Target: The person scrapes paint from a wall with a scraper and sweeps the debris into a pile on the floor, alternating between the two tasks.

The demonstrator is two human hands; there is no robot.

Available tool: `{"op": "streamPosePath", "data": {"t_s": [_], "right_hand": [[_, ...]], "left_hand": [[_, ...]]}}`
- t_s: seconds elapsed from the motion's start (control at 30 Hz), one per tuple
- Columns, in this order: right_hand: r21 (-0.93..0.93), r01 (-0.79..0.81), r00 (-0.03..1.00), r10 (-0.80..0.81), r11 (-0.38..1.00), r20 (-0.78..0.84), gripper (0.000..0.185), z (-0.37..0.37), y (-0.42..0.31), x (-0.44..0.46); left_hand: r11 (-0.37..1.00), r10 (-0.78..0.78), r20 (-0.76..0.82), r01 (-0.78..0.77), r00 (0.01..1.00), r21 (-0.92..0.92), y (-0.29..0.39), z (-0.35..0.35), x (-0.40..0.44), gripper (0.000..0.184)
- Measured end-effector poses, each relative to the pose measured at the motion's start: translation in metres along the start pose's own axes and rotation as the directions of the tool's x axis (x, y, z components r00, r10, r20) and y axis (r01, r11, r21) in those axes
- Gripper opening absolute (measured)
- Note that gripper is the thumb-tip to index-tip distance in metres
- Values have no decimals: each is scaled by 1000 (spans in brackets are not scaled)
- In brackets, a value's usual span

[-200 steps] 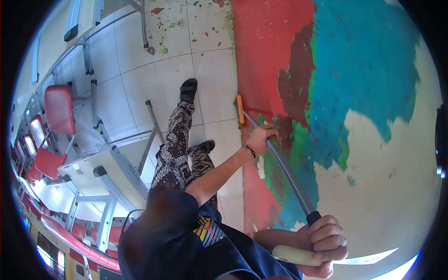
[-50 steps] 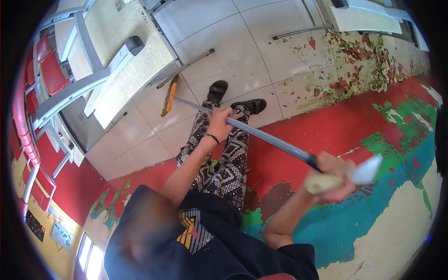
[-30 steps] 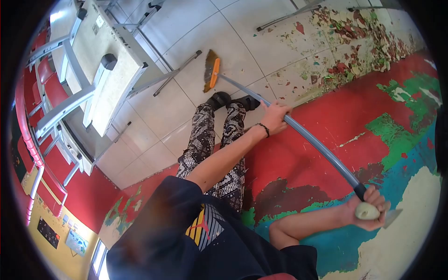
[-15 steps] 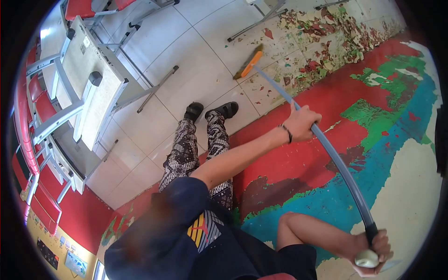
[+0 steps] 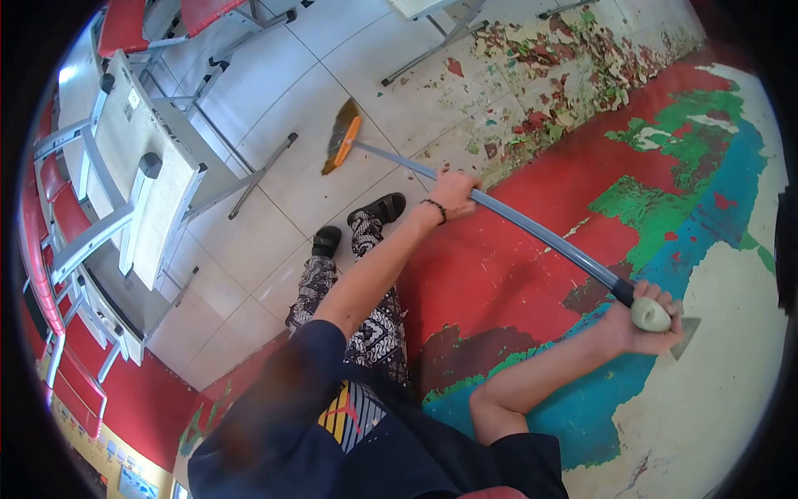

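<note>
A broom (image 5: 540,234) with a grey pole and an orange head (image 5: 346,141) with dark bristles slants across the view. Its bristles are over the white tiles, beyond my sandalled feet. My left hand (image 5: 454,198), with a dark bracelet on the wrist, is closed around the middle of the pole. Near the black upper end, my right hand (image 5: 652,324) is wrapped around the broom. A rounded cream-coloured handle end (image 5: 650,314) also shows in that hand. Beside its fingers a flat, pointed grey blade (image 5: 685,338) sticks out, apparently a scraper.
Paint flakes (image 5: 573,66) lie heaped on the tiles along the wall. The wall (image 5: 515,274) at right has peeling red, green and blue paint, with bare cream patches. At left stand a pale-topped table (image 5: 158,166) with metal legs and red chairs (image 5: 125,25).
The broom head has swung left over the tiles, away from the flakes. My left hand has moved left, and my right hand has risen in the view with the pole's end.
</note>
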State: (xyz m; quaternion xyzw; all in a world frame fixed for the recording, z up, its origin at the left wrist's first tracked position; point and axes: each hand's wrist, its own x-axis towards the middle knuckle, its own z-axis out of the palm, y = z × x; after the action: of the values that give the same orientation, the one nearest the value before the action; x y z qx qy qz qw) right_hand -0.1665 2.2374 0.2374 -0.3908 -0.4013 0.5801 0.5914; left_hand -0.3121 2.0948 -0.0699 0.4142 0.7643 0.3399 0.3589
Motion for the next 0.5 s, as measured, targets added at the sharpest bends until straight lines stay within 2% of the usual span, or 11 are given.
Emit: {"op": "streamPosePath", "data": {"t_s": [0.07,0.1,0.17,0.2,0.27,0.3,0.37,0.4,0.47,0.5], "right_hand": [[-87,111,987,-120,990,-105,19,-1,-21,2],[-95,113,988,-122,989,-99,19,1,-30,2],[-134,253,954,-270,958,-129,18,3,-48,1],[-137,254,955,-271,957,-122,18,8,-56,-2],[-220,390,884,-431,894,-182,17,17,-66,-15],[-225,382,887,-424,896,-182,17,18,-71,-22],[-293,560,819,-572,775,50,16,17,-85,-37],[-297,548,827,-561,782,47,16,11,-98,-39],[-183,521,853,-504,834,133,19,-9,-136,-35],[-189,514,858,-496,837,136,19,-17,-152,-27]], "left_hand": [[990,132,9,-131,991,-42,23,10,18,5],[988,151,56,-149,987,-48,36,14,28,5],[978,205,122,-199,971,-60,62,23,50,6],[970,240,142,-233,960,-63,73,27,62,6],[929,357,100,-341,929,-143,91,32,77,8],[932,349,104,-332,932,-145,100,29,82,8],[910,405,115,-388,907,-146,119,15,80,11],[916,393,122,-375,911,-144,124,8,73,11],[913,383,28,-374,923,-164,143,1,49,14],[920,346,-51,-350,937,-177,148,-2,30,15]]}}
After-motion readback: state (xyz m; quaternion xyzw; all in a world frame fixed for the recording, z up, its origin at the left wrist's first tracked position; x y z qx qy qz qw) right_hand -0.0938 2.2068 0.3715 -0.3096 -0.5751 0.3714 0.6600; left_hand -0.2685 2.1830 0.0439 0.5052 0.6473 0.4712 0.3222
